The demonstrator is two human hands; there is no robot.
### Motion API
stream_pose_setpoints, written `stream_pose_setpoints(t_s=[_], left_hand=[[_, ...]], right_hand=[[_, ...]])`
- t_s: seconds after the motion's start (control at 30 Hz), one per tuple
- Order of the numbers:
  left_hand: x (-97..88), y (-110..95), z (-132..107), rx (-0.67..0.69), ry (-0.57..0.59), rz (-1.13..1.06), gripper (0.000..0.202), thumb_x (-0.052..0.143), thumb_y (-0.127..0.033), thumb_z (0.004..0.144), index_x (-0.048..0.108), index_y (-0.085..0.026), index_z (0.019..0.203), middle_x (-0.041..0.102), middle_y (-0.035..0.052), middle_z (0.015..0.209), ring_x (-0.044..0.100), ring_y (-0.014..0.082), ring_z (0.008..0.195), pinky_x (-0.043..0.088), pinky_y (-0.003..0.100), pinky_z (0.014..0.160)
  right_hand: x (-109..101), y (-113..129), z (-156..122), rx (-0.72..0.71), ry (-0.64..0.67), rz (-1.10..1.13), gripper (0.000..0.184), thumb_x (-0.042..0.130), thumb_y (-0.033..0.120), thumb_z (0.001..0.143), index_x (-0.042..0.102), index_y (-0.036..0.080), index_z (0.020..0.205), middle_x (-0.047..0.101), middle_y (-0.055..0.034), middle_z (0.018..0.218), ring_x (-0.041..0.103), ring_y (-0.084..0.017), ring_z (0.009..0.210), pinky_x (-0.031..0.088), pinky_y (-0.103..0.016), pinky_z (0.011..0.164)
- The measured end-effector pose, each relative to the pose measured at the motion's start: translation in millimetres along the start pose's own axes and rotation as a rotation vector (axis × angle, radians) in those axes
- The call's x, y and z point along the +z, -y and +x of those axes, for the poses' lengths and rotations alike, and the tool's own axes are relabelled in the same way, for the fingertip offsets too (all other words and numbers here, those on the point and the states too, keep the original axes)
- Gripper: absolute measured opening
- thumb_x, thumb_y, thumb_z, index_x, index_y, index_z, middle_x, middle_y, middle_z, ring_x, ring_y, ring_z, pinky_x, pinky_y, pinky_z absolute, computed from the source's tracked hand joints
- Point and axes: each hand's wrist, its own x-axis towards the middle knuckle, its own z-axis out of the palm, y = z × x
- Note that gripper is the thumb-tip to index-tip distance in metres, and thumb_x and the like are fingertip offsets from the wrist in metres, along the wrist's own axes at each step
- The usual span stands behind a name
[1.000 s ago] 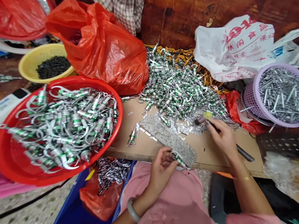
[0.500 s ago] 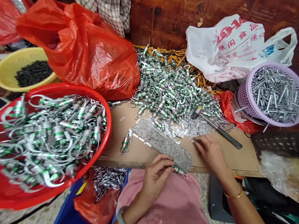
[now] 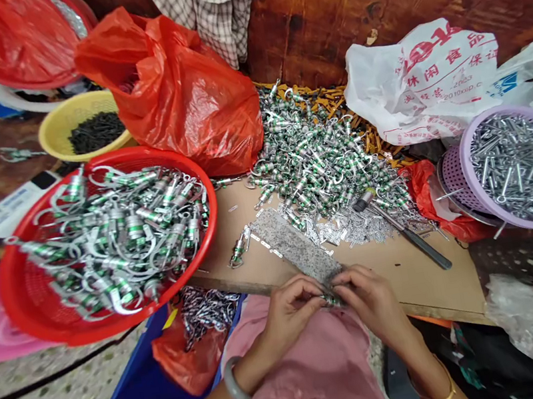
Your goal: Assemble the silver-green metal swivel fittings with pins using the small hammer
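Low at the slab's near end, my left hand [image 3: 294, 310] pinches a small green-and-silver metal fitting [image 3: 331, 298], mostly covered by fingers. My right hand [image 3: 366, 295] is closed at the fitting's other end, its fingertips pressed together; whatever lies between them is too small to make out. The grey speckled stone slab [image 3: 296, 242] lies slanted on brown cardboard, with several small flat metal tabs [image 3: 266, 243] along its left edge. Another fitting [image 3: 238, 251] rests left of it. Beyond are a heap of such fittings [image 3: 311, 159] and a pile of loose tabs [image 3: 364, 224].
A hammer [image 3: 411, 237] lies right of the slab. On the left stands a red basket [image 3: 13, 293] full of hooked fittings, with a yellow basket [image 3: 51, 136] behind. A purple basket [image 3: 467, 161] holds metal eye pins. Red [image 3: 184, 98] and white plastic bags [image 3: 431, 86] stand at the back.
My right hand has moved left from beside the loose tabs to the fitting, meeting my left hand there. The whole view has shifted, so things appear farther right.
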Motion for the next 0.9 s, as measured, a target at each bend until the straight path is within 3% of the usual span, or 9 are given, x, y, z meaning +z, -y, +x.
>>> stream_pose_setpoints(t_s=[0.13,0.3,0.4,0.47,0.57,0.7,0.77,0.9], left_hand=[[-1.6,3,-1,-0.007,-0.007,-0.067,0.010,0.077,-0.024,0.082,0.073,-0.018,0.075,0.074,0.0054,0.079,0.068,0.0186,0.076,0.052,0.027,0.072],[-1.9,8,-1,-0.149,-0.009,-0.221,0.015,0.081,-0.031,0.079,0.075,-0.017,0.082,0.073,0.0058,0.081,0.067,0.0170,0.073,0.052,0.025,0.067],[-1.5,8,0,-0.151,0.013,-0.242,0.015,0.082,-0.031,0.077,0.078,-0.017,0.081,0.074,0.0074,0.082,0.067,0.0178,0.076,0.053,0.026,0.068],[-0.3,9,1,-0.144,0.019,-0.268,0.012,0.082,-0.029,0.076,0.078,-0.017,0.077,0.073,0.0073,0.081,0.067,0.0180,0.076,0.053,0.026,0.069],[2.8,10,0,-0.184,-0.050,-0.314,0.009,0.079,-0.026,0.076,0.076,-0.017,0.076,0.073,0.0058,0.080,0.067,0.0180,0.075,0.053,0.027,0.069],[2.7,4,-2,-0.094,-0.154,-0.079,0.004,0.074,-0.019,0.079,0.074,-0.019,0.075,0.074,0.0050,0.078,0.067,0.0196,0.077,0.052,0.030,0.072],[-1.6,-4,0,0.051,-0.110,0.114,0.006,0.071,-0.016,0.081,0.073,-0.020,0.077,0.075,0.0054,0.080,0.067,0.0208,0.082,0.052,0.032,0.077],[-12.7,-18,7,0.221,0.192,0.279,0.010,0.064,-0.014,0.088,0.073,-0.020,0.088,0.078,0.0084,0.092,0.070,0.0215,0.089,0.053,0.034,0.083]], right_hand=[[10,16,-2,-0.104,0.016,0.055,0.013,0.057,0.022,0.099,0.067,0.023,0.092,0.068,-0.0031,0.083,0.065,-0.017,0.078,0.050,-0.027,0.070],[14,13,-3,-0.241,-0.066,0.106,0.013,0.056,0.016,0.099,0.066,0.024,0.098,0.069,-0.0032,0.084,0.065,-0.018,0.081,0.052,-0.029,0.072],[18,9,-5,-0.286,-0.080,0.129,0.014,0.056,0.015,0.098,0.066,0.024,0.097,0.068,-0.0029,0.081,0.065,-0.018,0.079,0.053,-0.031,0.072],[19,7,-8,-0.255,-0.093,0.156,0.012,0.058,0.017,0.098,0.066,0.024,0.095,0.068,-0.0029,0.081,0.065,-0.018,0.078,0.053,-0.031,0.070],[20,7,-15,-0.084,-0.055,0.185,0.010,0.061,0.024,0.097,0.066,0.024,0.106,0.069,-0.0040,0.090,0.066,-0.017,0.080,0.055,-0.028,0.069],[19,8,-21,0.024,0.033,0.123,0.015,0.060,0.028,0.098,0.064,0.024,0.112,0.068,-0.0058,0.098,0.066,-0.018,0.085,0.056,-0.029,0.073],[19,8,-21,-0.019,-0.010,0.080,0.012,0.059,0.025,0.099,0.065,0.024,0.109,0.068,-0.0067,0.099,0.066,-0.019,0.091,0.056,-0.030,0.077],[19,3,-20,-0.129,-0.066,0.040,0.014,0.061,0.020,0.097,0.066,0.025,0.109,0.069,-0.0063,0.099,0.066,-0.020,0.096,0.056,-0.034,0.084]])
